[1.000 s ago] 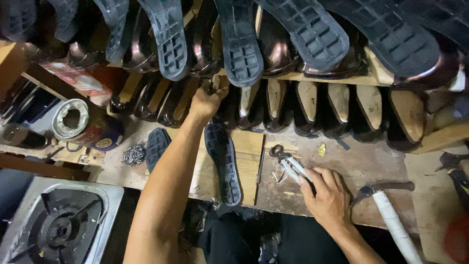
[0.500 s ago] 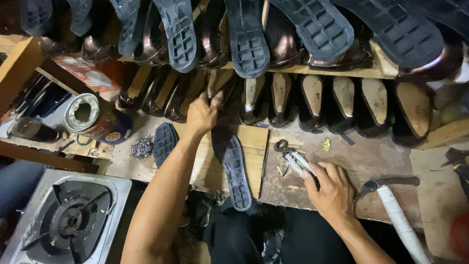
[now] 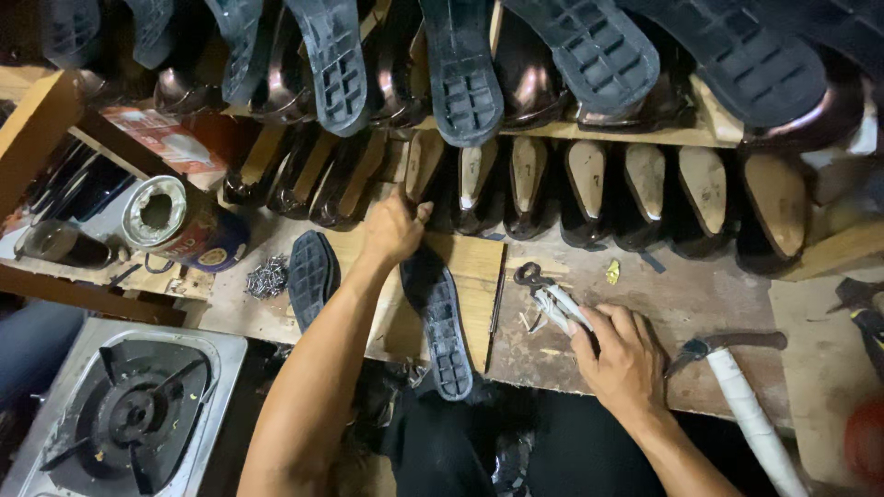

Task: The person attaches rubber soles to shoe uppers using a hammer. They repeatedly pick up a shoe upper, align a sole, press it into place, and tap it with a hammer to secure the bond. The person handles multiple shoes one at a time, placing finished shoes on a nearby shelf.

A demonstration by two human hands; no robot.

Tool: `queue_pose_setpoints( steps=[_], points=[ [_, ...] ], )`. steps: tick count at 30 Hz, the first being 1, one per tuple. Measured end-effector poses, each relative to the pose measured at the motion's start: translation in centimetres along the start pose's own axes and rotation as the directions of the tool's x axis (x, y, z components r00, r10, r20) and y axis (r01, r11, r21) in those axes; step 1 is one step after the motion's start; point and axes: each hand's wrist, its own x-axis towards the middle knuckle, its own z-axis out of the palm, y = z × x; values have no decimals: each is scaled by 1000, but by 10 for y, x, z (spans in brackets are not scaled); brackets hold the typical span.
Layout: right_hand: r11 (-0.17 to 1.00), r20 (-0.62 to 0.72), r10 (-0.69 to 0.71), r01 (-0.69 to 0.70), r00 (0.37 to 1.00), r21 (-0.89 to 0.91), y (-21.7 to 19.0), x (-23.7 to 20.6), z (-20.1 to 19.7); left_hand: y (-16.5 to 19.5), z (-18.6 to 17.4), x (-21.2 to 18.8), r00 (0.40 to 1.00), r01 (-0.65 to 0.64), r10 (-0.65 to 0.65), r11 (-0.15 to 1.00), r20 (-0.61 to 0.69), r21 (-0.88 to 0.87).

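My left hand (image 3: 394, 225) reaches to the lower row of unsoled shoes (image 3: 589, 184) at the back of the wooden bench (image 3: 700, 294) and grips one dark shoe (image 3: 425, 170) there. Just below that hand a loose black rubber sole (image 3: 442, 322) lies tread up on the bench. My right hand (image 3: 626, 354) rests on the bench, its fingers closed around the white-wrapped handles of a pair of pincers (image 3: 548, 294) whose jaws point to the far left. A second black sole (image 3: 311, 274) lies further left.
An upper row of soled shoes (image 3: 460, 64) hangs over the bench. A hammer with a white-wrapped handle (image 3: 737, 396) lies at the right. An open tin (image 3: 175, 225) and a heap of small nails (image 3: 267, 276) sit at the left, and a gas burner (image 3: 124, 414) stands lower left.
My left hand has dropped from the gap between the shoe rows down onto a shoe in the lower row. My right hand has stayed on the pincers. The view has shifted a little.
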Motion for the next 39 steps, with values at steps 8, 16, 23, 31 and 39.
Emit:
queue_pose_setpoints(
  steps=[8, 16, 23, 31, 39],
  points=[
    [1000, 13, 18, -18, 1000, 22, 3, 9, 2, 2, -12, 3, 996, -18, 26, 996, 91, -87],
    [1000, -1, -12, 12, 1000, -24, 6, 12, 13, -30, -61, 15, 997, 39, -10, 914, -73, 405],
    [1000, 16, -19, 19, 1000, 22, 10, 4, 16, -37, -69, 23, 999, -9, -24, 806, 48, 592],
    [998, 11, 26, -26, 1000, 63, 1, -7, 5, -31, -104, -19, 942, 216, -333, 702, -45, -679],
    [998, -18, -11, 12, 1000, 61, -10, -22, -2, -15, -119, -238, 929, 253, -366, 735, -53, -630]
  ],
)
